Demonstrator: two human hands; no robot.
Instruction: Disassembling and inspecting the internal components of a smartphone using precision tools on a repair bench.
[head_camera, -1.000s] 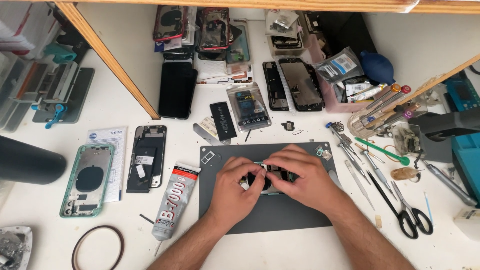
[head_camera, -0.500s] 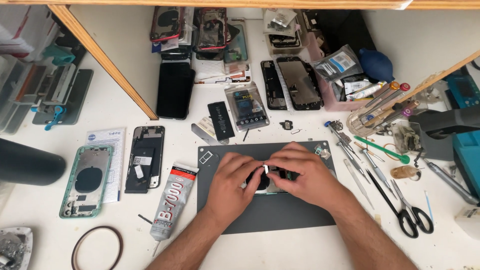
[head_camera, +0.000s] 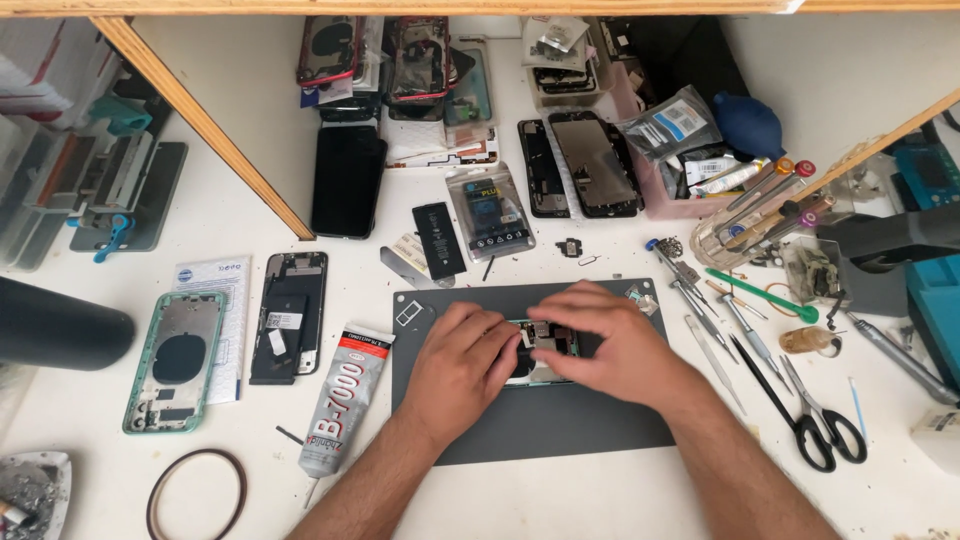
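Two hands meet over a green-edged phone frame (head_camera: 545, 352) lying mid-mat on the dark work mat (head_camera: 560, 425). Left hand (head_camera: 462, 362) curls its fingers onto the frame's left part; right hand (head_camera: 610, 340) arches over the right part, fingertips pressed to the open inside. Frame mostly covered; long axis cannot be told. Bare mat near and left of the hands. Glue tube (head_camera: 342, 400) sits just off the mat's left edge, scissors (head_camera: 805, 415) off the right on the bench (head_camera: 250, 200).
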